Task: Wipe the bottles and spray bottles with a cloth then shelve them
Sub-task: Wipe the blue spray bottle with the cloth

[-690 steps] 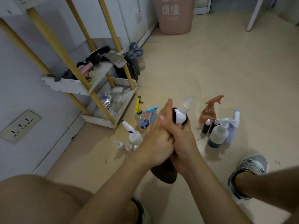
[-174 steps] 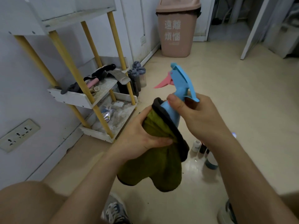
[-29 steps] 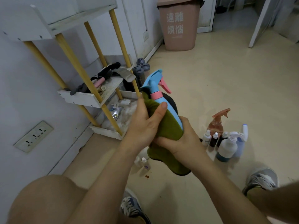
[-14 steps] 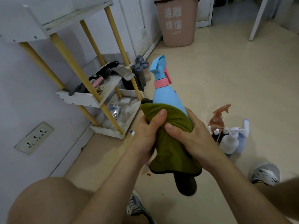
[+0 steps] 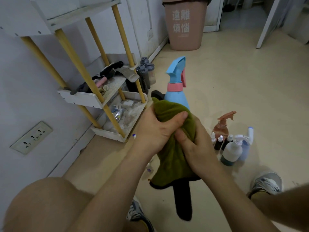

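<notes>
Well, I am mid-wipe on the blue plastic spray bottle with the pink collar (image 5: 177, 97), held upright above the floor (image 5: 242, 77), its lower body wrapped in the olive-green cloth (image 5: 172, 158). Much is left, I judge: the cluster of small bottles and sprayers (image 5: 232, 146) stands on the floor near my right shoe (image 5: 265, 183), and the white shelf unit with yellow posts (image 5: 82, 97) awaits them. My left hand (image 5: 155, 131) grips cloth and bottle; my right hand (image 5: 197, 151) clasps lower down, fingers curled tight.
</notes>
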